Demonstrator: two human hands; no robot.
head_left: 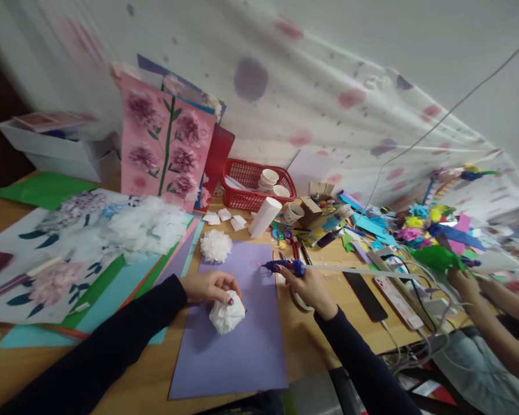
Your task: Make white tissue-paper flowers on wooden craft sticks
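In my left hand (214,287) is a white paper flower (228,316), gripped from above over a purple sheet of card (242,363). My right hand (305,285) is wrapped round a blue hot glue gun (290,267), its nozzle pointing left over the card's right edge. A long pale glue stick (358,270) sticks out of the gun's back end. A second, fluffier white paper flower (216,246) rests near the card's upper left corner. Below my right hand, a roll of tape (300,301) lies partly hidden on the table.
A red basket (253,200) with paper cups stands behind, near a white paper roll (265,218). Pink flower artwork (166,144) leans at the back left. Right of me lie a black phone (365,294), a power strip (398,276) with cables, and a co-worker's hands (465,285).
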